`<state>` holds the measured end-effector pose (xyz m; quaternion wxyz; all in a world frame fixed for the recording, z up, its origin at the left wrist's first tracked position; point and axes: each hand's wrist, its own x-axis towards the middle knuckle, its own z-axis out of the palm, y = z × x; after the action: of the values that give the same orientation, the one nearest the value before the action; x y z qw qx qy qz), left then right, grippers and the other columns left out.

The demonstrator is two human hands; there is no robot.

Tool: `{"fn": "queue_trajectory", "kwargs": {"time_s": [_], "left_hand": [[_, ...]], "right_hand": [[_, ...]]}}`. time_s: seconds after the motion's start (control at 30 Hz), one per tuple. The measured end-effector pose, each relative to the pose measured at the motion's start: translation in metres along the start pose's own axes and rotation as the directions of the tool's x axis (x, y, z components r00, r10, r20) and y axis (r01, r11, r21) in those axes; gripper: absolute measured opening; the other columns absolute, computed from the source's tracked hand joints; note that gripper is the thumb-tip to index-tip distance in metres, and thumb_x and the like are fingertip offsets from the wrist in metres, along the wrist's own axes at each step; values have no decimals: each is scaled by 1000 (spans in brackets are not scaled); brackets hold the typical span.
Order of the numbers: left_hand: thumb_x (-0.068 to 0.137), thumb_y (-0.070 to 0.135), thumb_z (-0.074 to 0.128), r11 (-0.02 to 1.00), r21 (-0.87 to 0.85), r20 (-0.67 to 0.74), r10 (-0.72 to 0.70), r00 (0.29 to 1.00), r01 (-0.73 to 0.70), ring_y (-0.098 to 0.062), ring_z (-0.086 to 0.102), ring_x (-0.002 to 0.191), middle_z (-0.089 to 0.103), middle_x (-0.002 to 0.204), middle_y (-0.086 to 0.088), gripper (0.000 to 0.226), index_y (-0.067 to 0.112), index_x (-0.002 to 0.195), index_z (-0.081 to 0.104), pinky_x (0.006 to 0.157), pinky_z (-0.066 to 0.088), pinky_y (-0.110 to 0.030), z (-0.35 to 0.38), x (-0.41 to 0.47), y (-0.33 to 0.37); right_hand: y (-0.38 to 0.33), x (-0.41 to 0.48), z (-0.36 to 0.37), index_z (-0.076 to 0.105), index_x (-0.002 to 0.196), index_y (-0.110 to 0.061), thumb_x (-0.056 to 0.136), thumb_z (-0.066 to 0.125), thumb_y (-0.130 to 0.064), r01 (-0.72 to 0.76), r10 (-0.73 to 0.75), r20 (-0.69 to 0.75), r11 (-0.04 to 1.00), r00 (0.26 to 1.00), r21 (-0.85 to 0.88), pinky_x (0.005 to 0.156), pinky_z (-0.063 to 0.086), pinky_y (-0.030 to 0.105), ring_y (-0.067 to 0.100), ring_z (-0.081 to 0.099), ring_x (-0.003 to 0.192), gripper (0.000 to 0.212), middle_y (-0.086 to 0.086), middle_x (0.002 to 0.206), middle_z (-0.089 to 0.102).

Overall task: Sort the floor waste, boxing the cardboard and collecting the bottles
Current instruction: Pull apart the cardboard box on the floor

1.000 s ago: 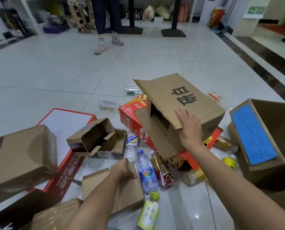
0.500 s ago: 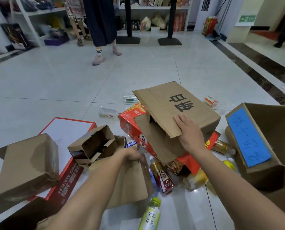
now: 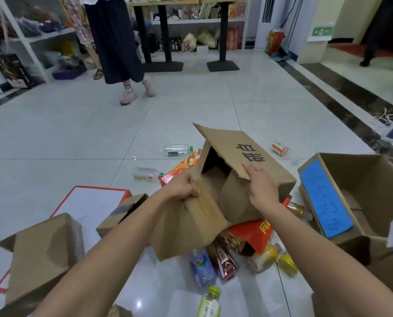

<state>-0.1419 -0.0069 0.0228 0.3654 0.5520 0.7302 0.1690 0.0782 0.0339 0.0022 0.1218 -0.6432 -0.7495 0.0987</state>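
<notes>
Your hands are apart, each on its own piece of cardboard. Your left hand [image 3: 183, 187] is curled round the top edge of a flattened cardboard sheet [image 3: 188, 227], which is matt brown, creased, and has a shiny strip of tape beside your knuckles. The sheet hangs tilted below that hand.

Your right hand [image 3: 263, 187] lies on the printed box [image 3: 266, 165], a brown corrugated carton with bold black characters. The fingers are fairly straight across its raised flap, at the ragged edge, and the thumb is hidden. A glossy red carton [image 3: 252, 232] sticks out from under this box, below your right wrist.

Between your forearms, nearer you than either hand, plastic bottles lie on the polished tiles. One is a clear bottle with a blue label [image 3: 202, 268], and a dark bottle with a red label [image 3: 225, 264] is touching it. A green-capped bottle [image 3: 210, 303] lies closest to you. Right of your right hand stands an open box [image 3: 374, 177] with a blue paper sheet on its near wall.
</notes>
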Motion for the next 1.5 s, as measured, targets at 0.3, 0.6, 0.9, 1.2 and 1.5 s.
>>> {"fn": "queue_trajectory", "kwargs": {"time_s": [0.3, 0.6, 0.9, 1.2, 1.5], "left_hand": [[88, 13, 56, 775, 496, 19, 441, 897, -392, -22, 62, 107, 67, 117, 4, 44, 33, 127, 49, 81, 49, -33, -103, -97, 165], [85, 6, 51, 669, 528, 103, 561, 821, -523, -32, 62, 98, 69, 102, -8, 26, 14, 109, 52, 68, 43, -34, -210, -202, 384], [81, 16, 57, 261, 463, 561, 654, 508, -847, -29, 63, 88, 68, 90, -4, 18, 24, 95, 48, 64, 43, -33, -149, -288, 544], [90, 8, 43, -197, 290, 876, 448, 177, -936, -28, 58, 110, 60, 116, -7, 39, 20, 128, 46, 77, 41, -35, 14, -377, 560], [93, 1, 41, -313, 136, 986, 138, 97, -940, -28, 59, 111, 60, 120, -10, 42, 17, 131, 49, 90, 47, -37, 96, -384, 526]], "right_hand": [[-8, -20, -208, 60, 113, -12, 102, 34, -34, -379, 441, -22, 795, 897, 474, 86, 42, 41, 37, 58, 103, 36, 17, 103, 66], [-13, -95, -463, 59, 127, -17, 100, 41, -31, -432, 650, -131, 628, 749, 647, 87, 47, 34, 28, 59, 111, 35, 5, 119, 66], [42, -310, -562, 57, 129, -5, 101, 40, -30, -583, 979, -83, 178, 186, 793, 94, 45, 40, 36, 60, 110, 41, 19, 115, 65], [71, -500, -497, 60, 118, 5, 98, 42, -40, -331, 813, 252, -468, -526, 820, 101, 41, 52, 44, 56, 110, 52, 31, 111, 61], [72, -528, -462, 55, 117, 20, 97, 50, -25, 97, 562, 470, -566, -680, 819, 99, 39, 47, 49, 51, 116, 50, 41, 121, 54]]}}
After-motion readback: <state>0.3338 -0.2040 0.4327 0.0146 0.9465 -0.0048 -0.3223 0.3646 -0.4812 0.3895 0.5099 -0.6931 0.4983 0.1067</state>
